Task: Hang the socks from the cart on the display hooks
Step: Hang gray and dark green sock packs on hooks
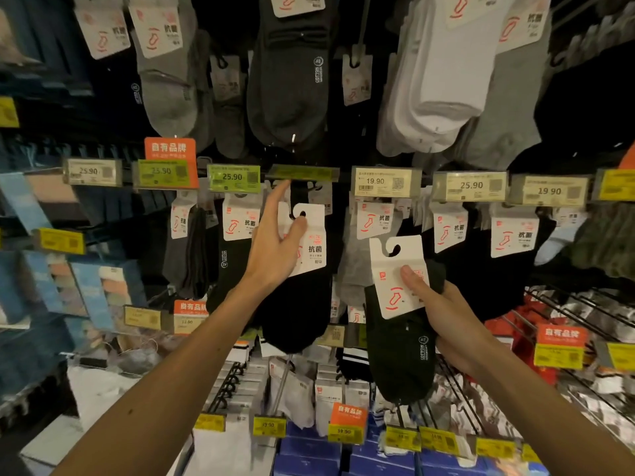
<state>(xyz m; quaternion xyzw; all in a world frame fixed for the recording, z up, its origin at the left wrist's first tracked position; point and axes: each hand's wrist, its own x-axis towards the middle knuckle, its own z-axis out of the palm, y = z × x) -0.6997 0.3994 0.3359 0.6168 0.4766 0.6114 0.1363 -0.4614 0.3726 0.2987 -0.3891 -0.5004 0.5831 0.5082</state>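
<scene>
1. Fingers [279, 195] of the left hand [275, 249] pinch a black sock pack [299, 304] by its card, just under the price rail [302, 172].
2. Lower, beside it, the right hand [446, 321] grips a second sock pack [398, 355].

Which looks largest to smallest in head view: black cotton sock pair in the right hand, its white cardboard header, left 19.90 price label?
1. black cotton sock pair
2. white cardboard header
3. left 19.90 price label
The sock pair is nearer the camera, so true sizes stay unsure.
</scene>
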